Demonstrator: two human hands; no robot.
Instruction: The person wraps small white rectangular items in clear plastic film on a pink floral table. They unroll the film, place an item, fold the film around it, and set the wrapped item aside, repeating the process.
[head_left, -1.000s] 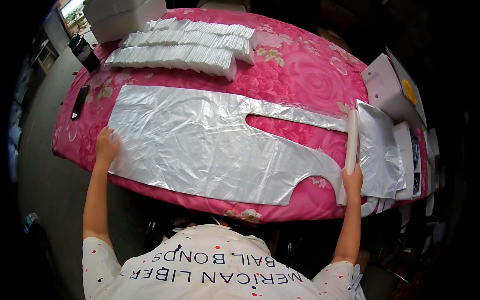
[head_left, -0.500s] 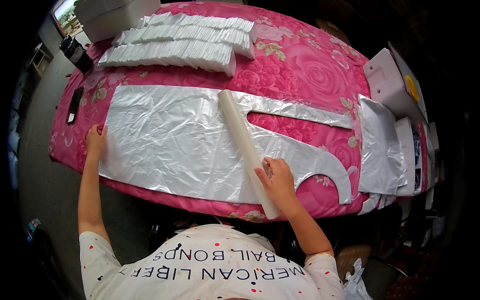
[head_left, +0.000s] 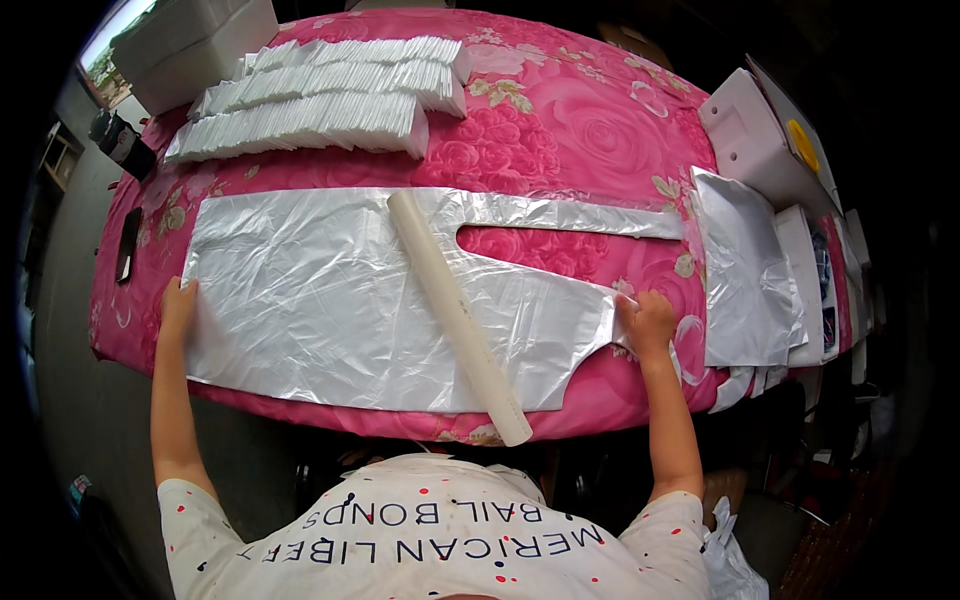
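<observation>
A shiny white plastic apron point(head_left: 300, 290) lies spread across the table, its bottom edge to the left and its neck and side straps to the right. Across it, aslant, rests a pale tube point(head_left: 455, 315), touched by neither hand. My left hand point(head_left: 178, 303) pinches the apron's left edge. At the other end my right hand point(head_left: 649, 320) is closed on the apron's near strap, which bunches at the fingers. The far strap point(head_left: 600, 218) stays stretched out flat on the cloth.
Rows of folded white plastic packets point(head_left: 300, 122) stand at the back left, by a white foam box point(head_left: 190, 60). A dark bottle point(head_left: 122, 145) and a phone point(head_left: 128, 246) are at the left. Flat plastic sheets point(head_left: 748, 270) and another foam box point(head_left: 755, 130) lie right, on a pink floral tablecloth point(head_left: 600, 130).
My right hand has let go of the tube, moved right and gripped the apron's near strap, folding it in. My left hand keeps to the left edge. The view has shifted slightly.
</observation>
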